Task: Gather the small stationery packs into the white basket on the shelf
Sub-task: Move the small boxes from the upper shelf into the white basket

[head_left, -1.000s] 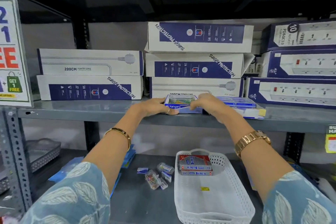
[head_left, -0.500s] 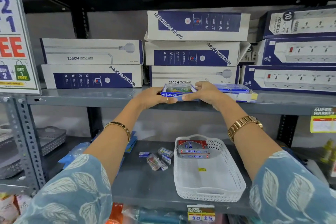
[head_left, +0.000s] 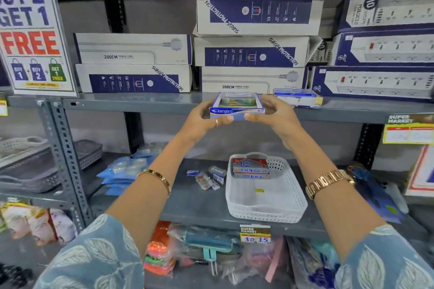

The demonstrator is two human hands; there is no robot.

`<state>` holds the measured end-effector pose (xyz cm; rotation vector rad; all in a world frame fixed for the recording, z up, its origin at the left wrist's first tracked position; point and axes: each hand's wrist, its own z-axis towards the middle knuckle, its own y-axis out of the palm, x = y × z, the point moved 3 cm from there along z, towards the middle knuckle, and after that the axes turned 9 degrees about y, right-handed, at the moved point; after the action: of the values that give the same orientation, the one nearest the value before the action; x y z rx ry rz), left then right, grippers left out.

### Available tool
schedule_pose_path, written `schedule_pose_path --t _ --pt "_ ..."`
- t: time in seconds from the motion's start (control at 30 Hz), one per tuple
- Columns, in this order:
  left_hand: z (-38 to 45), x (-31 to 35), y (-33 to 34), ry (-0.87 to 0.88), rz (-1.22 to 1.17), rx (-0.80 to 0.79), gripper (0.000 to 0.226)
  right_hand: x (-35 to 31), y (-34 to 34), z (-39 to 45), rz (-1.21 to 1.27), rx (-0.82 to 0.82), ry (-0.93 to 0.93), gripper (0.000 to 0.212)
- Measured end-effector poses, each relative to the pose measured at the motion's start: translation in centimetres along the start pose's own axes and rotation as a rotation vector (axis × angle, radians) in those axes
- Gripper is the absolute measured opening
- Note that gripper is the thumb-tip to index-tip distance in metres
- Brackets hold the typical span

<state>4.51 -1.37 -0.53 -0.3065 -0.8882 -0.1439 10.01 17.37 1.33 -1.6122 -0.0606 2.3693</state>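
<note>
Holding a blue Kangaro box point(head_left: 237, 107) between both hands at the centre of the frame, we have it lifted in front of the edge of the upper shelf point(head_left: 141, 103). Our left hand point(head_left: 206, 119) clasps the box's left end, thumb curled under its front edge and the other fingers behind it; our right hand point(head_left: 273, 116) clasps the right end the same way. Both sets of fingers are closed firmly on the box, which sits level, and through its open top we see small clear packs with colourful contents.

Below, at lower centre right, the white basket point(head_left: 266, 206) rests on the lower shelf point(head_left: 199, 204). At its far end lie red and grey Softick packs point(head_left: 250, 169), stacked one on another; a small yellow tag point(head_left: 259, 190) lies on the basket's floor nearer us. Just left of the basket, a loose cluster of small stationery packs point(head_left: 207, 177) lies on the shelf, apart from the basket's wall.

Behind our hands, white and blue power cord boxes point(head_left: 253, 51) stand stacked on the upper shelf. A flat pile of blue and white packs point(head_left: 297, 97) lies just right of our right hand. At upper left hangs a promotion sign point(head_left: 30, 35).
</note>
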Motion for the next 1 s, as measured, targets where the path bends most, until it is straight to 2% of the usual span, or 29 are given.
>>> schedule_pose_path --t 0.07,0.2,0.3,0.5,0.63,0.77,1.0 --pt "-1.2 0.5 0.7 0.028 -0.025 0.023 0.055 -0.1 -0.3 -1.4 0.014 -0.004 -0.020 0.052" --pt "-2.8 1.3 1.6 0.062 -0.009 0.028 0.055 0.5 -1.3 -3.2 0.050 -0.006 -0.037 0.047" --pt "-4.0 1.3 2.2 0.042 0.011 0.021 0.055 1.6 -1.8 -4.4 0.056 0.006 -0.011 0.054" --pt "-5.8 -0.6 4.2 -0.023 0.026 -0.011 0.058 4.8 -2.5 -6.3 0.065 -0.021 0.071 0.047" --pt "-6.1 -3.2 5.4 -0.083 -0.002 -0.045 0.052 7.5 -2.8 -6.3 0.082 -0.046 0.127 0.051" --pt "-6.0 -7.1 6.3 -0.185 -0.016 -0.098 0.062 10.9 -2.7 -5.7 0.065 -0.072 0.224 0.066" --pt "-5.1 -14.7 8.2 -0.309 0.163 -0.240 0.072 17.2 -1.5 -3.6 -0.043 -0.148 0.382 0.070"
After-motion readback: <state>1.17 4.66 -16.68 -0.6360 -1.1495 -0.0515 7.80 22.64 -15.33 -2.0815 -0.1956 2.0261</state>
